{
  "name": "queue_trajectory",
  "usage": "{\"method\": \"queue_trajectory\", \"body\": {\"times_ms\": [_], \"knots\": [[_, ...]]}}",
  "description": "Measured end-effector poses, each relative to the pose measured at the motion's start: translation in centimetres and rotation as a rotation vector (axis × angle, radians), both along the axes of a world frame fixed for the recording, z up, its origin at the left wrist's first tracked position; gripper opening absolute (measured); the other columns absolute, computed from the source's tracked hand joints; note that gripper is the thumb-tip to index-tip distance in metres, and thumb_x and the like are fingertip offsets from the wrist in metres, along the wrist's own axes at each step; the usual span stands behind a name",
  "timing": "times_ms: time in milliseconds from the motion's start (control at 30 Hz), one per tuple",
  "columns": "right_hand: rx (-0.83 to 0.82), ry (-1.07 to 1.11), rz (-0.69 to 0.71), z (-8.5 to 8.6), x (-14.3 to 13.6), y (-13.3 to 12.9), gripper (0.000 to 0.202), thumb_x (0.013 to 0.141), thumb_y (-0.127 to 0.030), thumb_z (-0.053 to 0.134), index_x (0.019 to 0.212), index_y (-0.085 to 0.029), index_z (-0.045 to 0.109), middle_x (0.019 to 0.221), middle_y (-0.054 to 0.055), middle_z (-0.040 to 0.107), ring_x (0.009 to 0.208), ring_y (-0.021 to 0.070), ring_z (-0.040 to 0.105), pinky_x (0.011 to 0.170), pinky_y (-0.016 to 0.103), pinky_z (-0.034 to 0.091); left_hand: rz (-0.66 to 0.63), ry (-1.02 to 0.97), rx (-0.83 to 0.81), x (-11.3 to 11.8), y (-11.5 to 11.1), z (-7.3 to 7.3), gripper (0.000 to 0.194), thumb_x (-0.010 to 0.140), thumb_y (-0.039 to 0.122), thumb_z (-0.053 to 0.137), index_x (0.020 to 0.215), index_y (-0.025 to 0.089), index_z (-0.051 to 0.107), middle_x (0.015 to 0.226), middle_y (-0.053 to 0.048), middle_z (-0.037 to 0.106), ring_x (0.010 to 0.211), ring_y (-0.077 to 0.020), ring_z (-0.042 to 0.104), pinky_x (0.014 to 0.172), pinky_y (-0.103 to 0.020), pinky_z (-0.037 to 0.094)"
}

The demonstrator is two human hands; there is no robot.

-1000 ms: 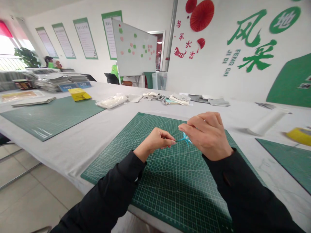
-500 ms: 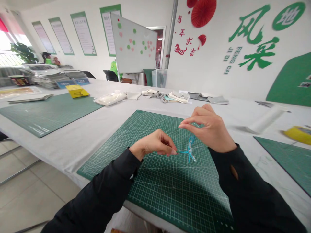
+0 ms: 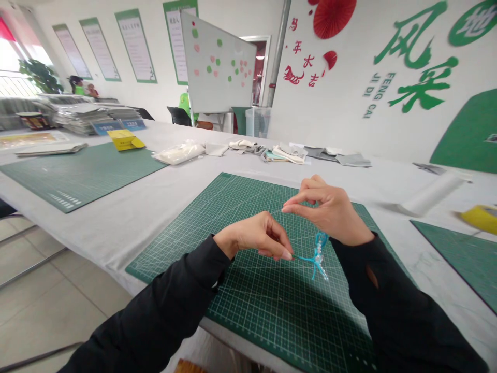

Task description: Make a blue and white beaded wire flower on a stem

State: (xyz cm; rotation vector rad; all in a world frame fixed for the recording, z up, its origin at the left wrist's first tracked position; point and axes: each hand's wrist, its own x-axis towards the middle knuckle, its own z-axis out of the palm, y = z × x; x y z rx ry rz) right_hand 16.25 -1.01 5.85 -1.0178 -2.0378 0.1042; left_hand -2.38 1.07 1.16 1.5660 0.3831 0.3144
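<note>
Between thumb and fingertips, my left hand [image 3: 261, 237] pinches the end of a thin blue cord. That cord runs right into a small blue ornament [image 3: 318, 256] strung with clear or pearly beads, with a loop at its top and loose ends below. It hangs above the green cutting mat [image 3: 252, 295]. Higher and to the right, my right hand [image 3: 326, 211] is closed in a pinch. Whatever lies in its fingertips is too fine to make out.
A second mat [image 3: 89, 176] carries a yellow folded card [image 3: 125, 140] at left. A plastic-wrapped pack [image 3: 180, 153] and cloth pieces [image 3: 289, 153] lie along the back. At right are a white roll [image 3: 435, 194], a yellow tape roll [image 3: 481, 218] and another mat [image 3: 462, 259].
My left hand has moved slightly right and down, and the beaded ornament has shifted the same way. My right hand has moved slightly left and down, still pinched.
</note>
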Motion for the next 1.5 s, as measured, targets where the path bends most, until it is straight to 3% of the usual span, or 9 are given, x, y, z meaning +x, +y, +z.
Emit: {"method": "queue_trajectory", "body": {"times_ms": [267, 433, 667, 900, 1033, 1300, 1500], "knots": [[-0.122, 0.060, -0.083, -0.7, 0.9, 0.9, 0.028, 0.070, -0.054, 0.072, 0.062, -0.027, 0.075, 0.053, -0.002, 0.044, 0.056, 0.0118, 0.037, 0.055, 0.030, 0.033, 0.039, -0.071, -0.007, -0.3, -0.2, 0.4, 0.011, 0.065, 0.024, 0.078, 0.067, 0.014, 0.074, 0.052, 0.000, 0.059, 0.040, -0.0043, 0.039, 0.040, -0.020, 0.029], [-0.185, 0.155, -0.147, -1.4, 1.7, 1.5, 0.024, 0.069, -0.049, 0.074, 0.064, -0.026, 0.076, 0.053, -0.004, 0.036, 0.053, 0.0101, 0.034, 0.052, 0.029, 0.030, 0.086, -0.160, -0.003, -0.4, -0.3, 0.7, 0.012, 0.064, 0.024, 0.078, 0.067, 0.014, 0.074, 0.056, -0.001, 0.060, 0.041, -0.0038, 0.039, 0.041, -0.021, 0.028], [-0.159, 0.145, -0.152, -1.4, 1.3, 1.3, 0.022, 0.069, -0.045, 0.075, 0.063, -0.024, 0.074, 0.053, -0.003, 0.039, 0.055, 0.0113, 0.036, 0.054, 0.030, 0.030, 0.112, -0.220, -0.039, -0.6, -0.5, 0.7, 0.011, 0.064, 0.023, 0.078, 0.068, 0.014, 0.074, 0.059, -0.001, 0.061, 0.042, -0.0044, 0.040, 0.042, -0.022, 0.030], [-0.113, 0.174, -0.138, -2.8, -0.3, 1.5, 0.020, 0.073, -0.041, 0.073, 0.064, -0.023, 0.073, 0.054, -0.003, 0.040, 0.056, 0.0117, 0.037, 0.055, 0.030, 0.031, 0.118, -0.240, -0.108, -0.5, -0.6, 0.6, 0.014, 0.062, 0.023, 0.080, 0.067, 0.013, 0.073, 0.057, -0.001, 0.062, 0.040, -0.0041, 0.042, 0.039, -0.021, 0.030], [-0.123, 0.186, -0.151, -2.9, -0.1, 1.5, 0.023, 0.073, -0.041, 0.072, 0.063, -0.020, 0.071, 0.054, -0.003, 0.042, 0.057, 0.0120, 0.040, 0.056, 0.030, 0.032, 0.147, -0.287, -0.121, -0.5, -0.4, 0.6, 0.015, 0.061, 0.021, 0.081, 0.067, 0.011, 0.072, 0.057, -0.001, 0.062, 0.038, -0.0032, 0.042, 0.038, -0.019, 0.029], [-0.254, 0.341, -0.216, -3.7, 1.3, 2.4, 0.030, 0.067, -0.045, 0.073, 0.059, -0.017, 0.066, 0.055, -0.003, 0.041, 0.054, 0.0099, 0.035, 0.051, 0.027, 0.028, 0.269, -0.390, -0.124, -0.4, 0.6, 0.2, 0.018, 0.062, 0.024, 0.082, 0.066, 0.011, 0.070, 0.056, -0.001, 0.063, 0.035, -0.0034, 0.045, 0.034, -0.018, 0.031], [-0.238, 0.361, -0.281, -4.1, 2.2, 2.8, 0.027, 0.066, -0.044, 0.073, 0.062, -0.017, 0.070, 0.054, -0.004, 0.039, 0.054, 0.0093, 0.031, 0.052, 0.028, 0.024, 0.471, -0.490, -0.167, -0.5, 1.2, 0.0, 0.021, 0.059, 0.024, 0.083, 0.063, 0.011, 0.066, 0.054, 0.000, 0.063, 0.034, -0.0033, 0.047, 0.033, -0.015, 0.030]]}}
